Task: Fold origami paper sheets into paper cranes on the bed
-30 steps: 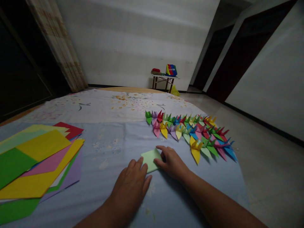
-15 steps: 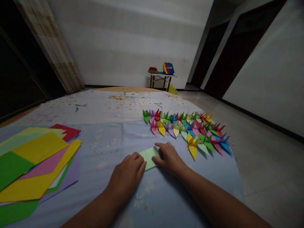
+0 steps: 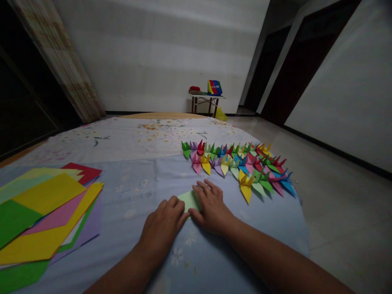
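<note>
Left hand [image 3: 163, 220] fingers bunch at the pale green paper [image 3: 188, 199], lower centre of frame; pinch unconfirmed. Right hand [image 3: 211, 206] fingers lie spread over it. Folded cranes [image 3: 246, 185] stand right of centre. Step in hand: apparently pressing a fold; next move requires aligned edges.

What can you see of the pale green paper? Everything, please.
The pale green paper looks matte and plain, with a straight far edge. It lies roughly flat on the blue flowered cloth. The left grip touches its left side; the right grip covers its right part, hiding its full outline. Fold layers can't be made out.
</note>
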`<state>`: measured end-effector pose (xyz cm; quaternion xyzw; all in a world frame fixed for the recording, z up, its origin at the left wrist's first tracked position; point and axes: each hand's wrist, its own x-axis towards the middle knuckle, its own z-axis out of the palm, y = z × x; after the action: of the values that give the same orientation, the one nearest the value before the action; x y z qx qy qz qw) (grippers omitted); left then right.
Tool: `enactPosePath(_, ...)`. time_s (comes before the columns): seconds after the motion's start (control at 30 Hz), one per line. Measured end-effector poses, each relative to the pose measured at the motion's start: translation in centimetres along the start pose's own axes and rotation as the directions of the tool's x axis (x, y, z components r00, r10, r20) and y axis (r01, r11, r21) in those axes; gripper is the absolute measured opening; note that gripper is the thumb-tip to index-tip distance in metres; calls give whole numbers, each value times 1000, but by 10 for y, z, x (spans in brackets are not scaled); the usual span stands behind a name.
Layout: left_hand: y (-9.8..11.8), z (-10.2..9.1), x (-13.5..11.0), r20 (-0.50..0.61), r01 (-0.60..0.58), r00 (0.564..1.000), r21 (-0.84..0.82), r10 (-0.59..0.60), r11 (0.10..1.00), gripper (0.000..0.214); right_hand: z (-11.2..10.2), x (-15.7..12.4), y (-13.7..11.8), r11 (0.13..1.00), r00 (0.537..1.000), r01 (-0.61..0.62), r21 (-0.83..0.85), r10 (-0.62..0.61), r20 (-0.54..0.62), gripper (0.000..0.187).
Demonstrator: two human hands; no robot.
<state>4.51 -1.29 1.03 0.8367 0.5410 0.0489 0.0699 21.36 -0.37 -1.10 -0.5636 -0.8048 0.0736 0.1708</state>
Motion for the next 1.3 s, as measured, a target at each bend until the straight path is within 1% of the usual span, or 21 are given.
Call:
enactPosePath(0.2,-2,-1,0,8,-18,1000,-24,18,1000,19,-5,-2,8,998,997,-61,-7,61,42,69)
enactPosePath(0.37,-5,-1,-1,9,-36,999,-75,36,997,17,-14,-4,30,988,984,-154,-4,154,92,69)
enactPosePath(0.47,-5,-4,-1,32,-28,999,-98,31,995,17,-20,-5,43,978,974,-207,-9,207,97,68)
enactPosePath(0.53,-6,-5,-1,45,-27,998,-116,33,993,17,-23,-6,46,980,977,-200,7,199,73,66)
enactPosePath(0.6,-7,-6,-1,50,-26,998,-128,32,992,16,-24,-6,42,987,988,-156,43,156,17,62)
enactPosePath(0.67,-7,-6,-1,49,-29,998,-130,36,991,14,-21,-5,32,991,992,-108,85,113,-55,58)
enactPosePath(0.73,-8,-5,-1,40,-40,998,-132,46,990,14,-15,-4,19,993,994,-67,101,75,-76,58)
enactPosePath(0.77,-8,-5,-1,35,-45,998,-135,50,990,15,-12,-3,13,994,996,-55,97,62,-68,60)
enactPosePath(0.83,-9,-4,-1,28,-51,998,-142,55,989,17,-6,-2,5,996,999,-39,86,40,-5,68)
enactPosePath(0.9,-9,-4,-1,23,-56,998,-145,59,988,18,-4,-1,3,996,997,-59,72,55,52,72)
enactPosePath(1.0,-10,-5,-1,24,-63,997,-149,68,987,17,-10,-1,13,992,988,-115,46,110,108,73)
enactPosePath(1.17,-12,-7,-2,22,-84,996,-190,89,978,15,-28,-2,38,979,969,-204,23,198,148,71)
enactPosePath(1.23,-15,-8,-2,25,-94,994,-223,102,970,15,-32,-2,45,976,967,-213,42,204,155,69)
enactPosePath(1.3,-20,-8,0,43,-105,992,-270,121,957,16,-34,-2,48,977,974,-187,106,171,151,64)
